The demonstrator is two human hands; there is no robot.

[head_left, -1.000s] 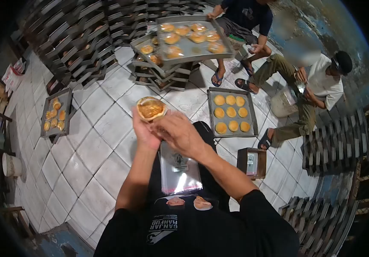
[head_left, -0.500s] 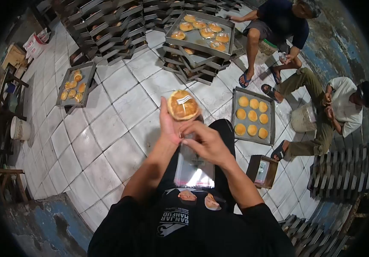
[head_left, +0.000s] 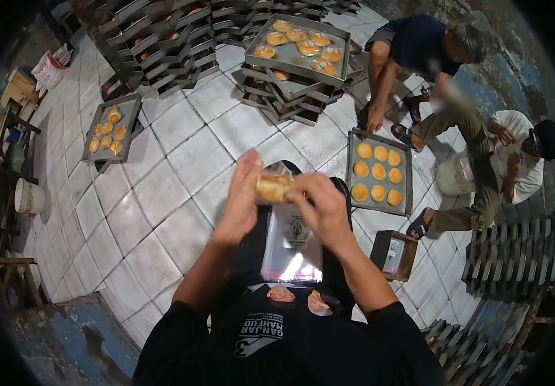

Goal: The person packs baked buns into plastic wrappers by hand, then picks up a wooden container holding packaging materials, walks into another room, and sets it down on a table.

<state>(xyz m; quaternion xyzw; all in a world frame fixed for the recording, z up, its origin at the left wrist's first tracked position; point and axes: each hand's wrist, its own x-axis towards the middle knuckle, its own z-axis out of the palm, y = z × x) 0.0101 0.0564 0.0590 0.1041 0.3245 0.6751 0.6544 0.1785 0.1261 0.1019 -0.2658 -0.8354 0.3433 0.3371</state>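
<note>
A round golden bun (head_left: pixel 273 188) in a clear plastic bag is held in front of my chest, tilted on edge and blurred by motion. My left hand (head_left: pixel 242 196) holds it from the left, with straight fingers along its side. On the right, the bent fingers of my right hand (head_left: pixel 319 207) pinch the edge of the bagged bun. Across my lap, just under both hands, lies a stack of clear plastic bags (head_left: pixel 284 248) with print on them.
Nine unwrapped buns fill a metal tray (head_left: pixel 408 186) on the floor at right, beside a small box (head_left: pixel 408 258). Stacked trays (head_left: pixel 342 76) stand ahead, the top one holding bagged buns. Another tray (head_left: pixel 91 116) sits left. Two people sit at right; one reaches toward the floor.
The bun has turned from face-up to on edge, and my right hand has moved up onto it. The person at upper right has leaned forward, reaching down by the tray of nine buns.
</note>
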